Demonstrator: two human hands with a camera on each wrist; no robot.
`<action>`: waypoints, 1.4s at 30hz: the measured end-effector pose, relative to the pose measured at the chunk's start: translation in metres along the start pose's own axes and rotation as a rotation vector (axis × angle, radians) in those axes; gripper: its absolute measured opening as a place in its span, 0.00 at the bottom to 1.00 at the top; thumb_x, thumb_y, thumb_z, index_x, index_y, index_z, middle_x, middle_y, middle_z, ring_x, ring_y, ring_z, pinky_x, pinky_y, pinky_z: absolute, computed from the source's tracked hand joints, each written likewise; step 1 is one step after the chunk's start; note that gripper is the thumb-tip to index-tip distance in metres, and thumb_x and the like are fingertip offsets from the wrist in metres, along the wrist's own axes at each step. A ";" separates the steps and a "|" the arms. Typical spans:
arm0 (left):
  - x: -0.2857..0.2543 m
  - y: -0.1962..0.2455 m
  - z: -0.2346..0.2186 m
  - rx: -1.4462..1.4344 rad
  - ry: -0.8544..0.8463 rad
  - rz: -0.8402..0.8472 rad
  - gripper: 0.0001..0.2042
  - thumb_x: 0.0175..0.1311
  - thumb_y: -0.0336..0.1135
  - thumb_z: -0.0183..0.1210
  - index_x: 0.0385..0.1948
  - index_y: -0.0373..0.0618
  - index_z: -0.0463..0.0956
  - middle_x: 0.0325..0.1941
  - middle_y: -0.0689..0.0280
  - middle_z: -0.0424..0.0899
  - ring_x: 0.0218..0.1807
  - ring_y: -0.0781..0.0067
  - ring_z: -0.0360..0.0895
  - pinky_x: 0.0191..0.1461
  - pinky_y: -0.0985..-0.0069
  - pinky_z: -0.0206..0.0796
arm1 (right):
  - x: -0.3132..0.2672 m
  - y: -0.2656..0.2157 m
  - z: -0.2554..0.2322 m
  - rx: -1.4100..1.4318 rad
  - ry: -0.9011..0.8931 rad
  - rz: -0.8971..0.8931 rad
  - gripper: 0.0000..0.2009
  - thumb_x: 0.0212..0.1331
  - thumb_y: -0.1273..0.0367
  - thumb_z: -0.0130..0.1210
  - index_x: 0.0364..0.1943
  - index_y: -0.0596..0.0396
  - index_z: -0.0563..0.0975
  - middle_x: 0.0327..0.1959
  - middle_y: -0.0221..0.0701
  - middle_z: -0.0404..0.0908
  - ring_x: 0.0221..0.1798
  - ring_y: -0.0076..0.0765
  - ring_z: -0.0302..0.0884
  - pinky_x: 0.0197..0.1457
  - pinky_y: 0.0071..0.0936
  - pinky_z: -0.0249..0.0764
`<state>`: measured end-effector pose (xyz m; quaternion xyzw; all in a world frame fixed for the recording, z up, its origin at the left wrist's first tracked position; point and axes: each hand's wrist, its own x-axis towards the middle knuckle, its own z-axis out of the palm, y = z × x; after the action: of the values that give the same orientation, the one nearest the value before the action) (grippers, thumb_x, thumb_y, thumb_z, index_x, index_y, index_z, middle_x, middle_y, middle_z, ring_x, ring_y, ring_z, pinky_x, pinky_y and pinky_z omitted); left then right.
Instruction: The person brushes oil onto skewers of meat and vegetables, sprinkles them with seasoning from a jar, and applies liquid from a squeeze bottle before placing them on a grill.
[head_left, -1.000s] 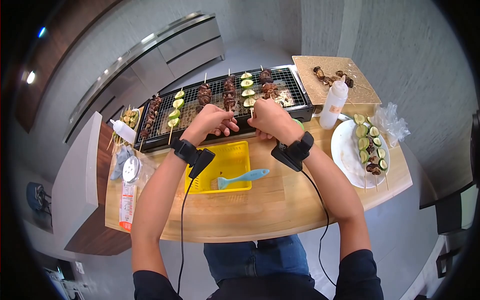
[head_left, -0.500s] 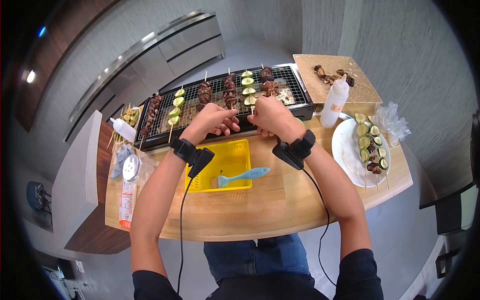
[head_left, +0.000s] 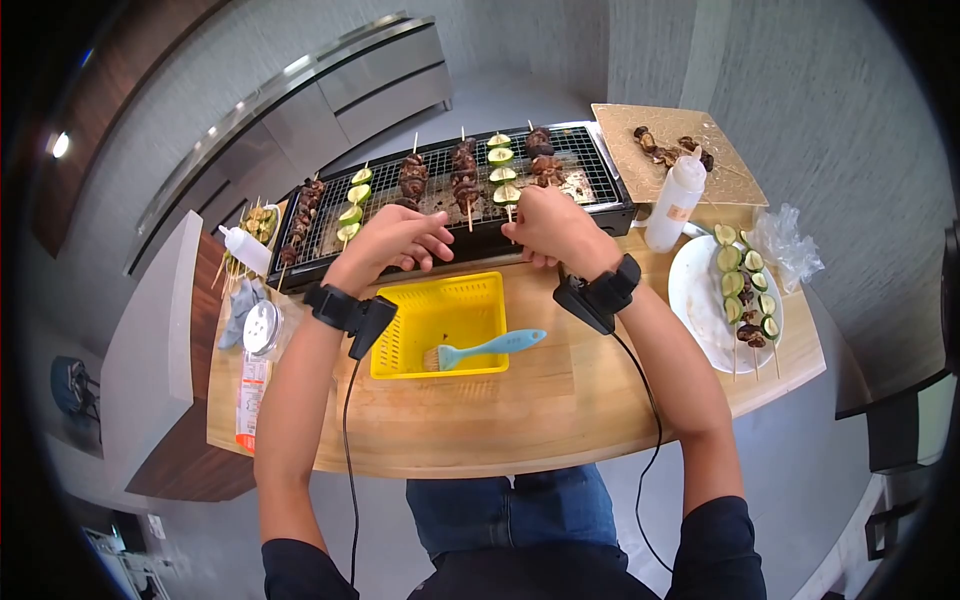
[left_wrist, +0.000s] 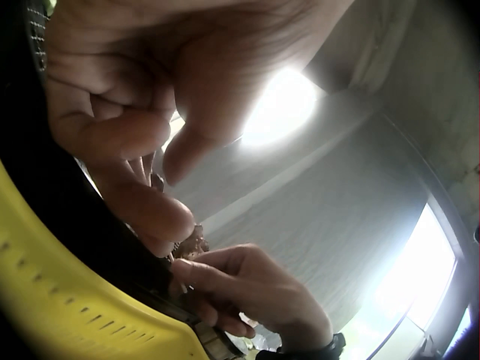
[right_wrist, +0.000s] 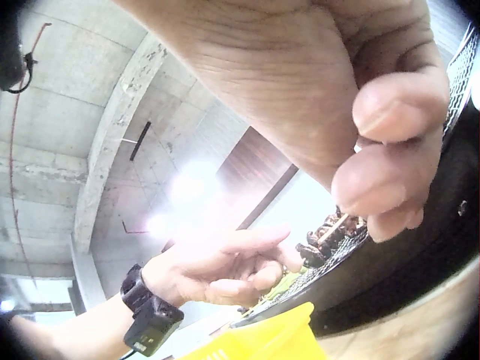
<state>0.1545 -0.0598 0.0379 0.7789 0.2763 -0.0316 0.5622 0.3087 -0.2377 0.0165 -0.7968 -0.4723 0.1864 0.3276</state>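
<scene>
My right hand [head_left: 562, 232] pinches the lower end of the stick of a zucchini skewer [head_left: 504, 174] at the grill's front edge. In the right wrist view its fingers [right_wrist: 379, 180] are curled in. My left hand [head_left: 392, 245] hovers at the front of the grill, holding nothing, fingers loosely bent and thumb apart. Nearest to it is a dark meat skewer [head_left: 466, 172], its bare stick pointing toward me over the edge. Another meat skewer [head_left: 413, 177] lies just beyond that hand. The grill [head_left: 575, 148] bears several skewers in a row on its wire mesh.
Below my hands stands a yellow basket [head_left: 440, 374] with a blue basting brush [head_left: 495, 345] across it. At right are a white squeeze bottle [head_left: 676, 205], a plate [head_left: 695, 320] of skewers and a board [head_left: 735, 175]. A shaker jar [head_left: 262, 330] and another bottle [head_left: 247, 250] stand left.
My left hand has let go of the meat skewer's stick and drawn away to the left. My right hand keeps its pinch at the zucchini skewer. The view has shifted slightly.
</scene>
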 end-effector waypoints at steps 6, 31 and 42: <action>-0.031 -0.026 -0.035 -0.205 0.083 0.066 0.16 0.70 0.44 0.52 0.30 0.38 0.77 0.22 0.67 0.80 0.16 0.86 0.72 0.16 0.92 0.56 | -0.012 -0.014 -0.018 0.010 -0.033 0.067 0.14 0.59 0.69 0.57 0.21 0.69 0.76 0.15 0.38 0.80 0.16 0.32 0.80 0.21 0.27 0.77; -0.050 -0.138 -0.073 -0.513 0.205 0.076 0.20 0.67 0.51 0.54 0.34 0.39 0.77 0.23 0.68 0.80 0.19 0.85 0.74 0.18 0.91 0.58 | -0.050 -0.066 -0.017 -0.361 -0.638 -0.204 0.17 0.46 0.60 0.67 0.32 0.59 0.77 0.23 0.36 0.83 0.27 0.38 0.82 0.30 0.29 0.73; -0.044 -0.131 -0.073 -0.702 0.148 0.136 0.15 0.71 0.40 0.51 0.46 0.37 0.75 0.25 0.75 0.76 0.19 0.93 0.67 0.17 0.94 0.53 | -0.045 -0.057 -0.016 -0.186 -0.348 -0.488 0.11 0.52 0.69 0.63 0.36 0.58 0.75 0.21 0.34 0.79 0.23 0.35 0.77 0.27 0.27 0.69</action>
<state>0.0371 0.0159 -0.0320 0.5550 0.2579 0.1590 0.7747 0.2603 -0.2634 0.0672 -0.6423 -0.7138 0.1919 0.2026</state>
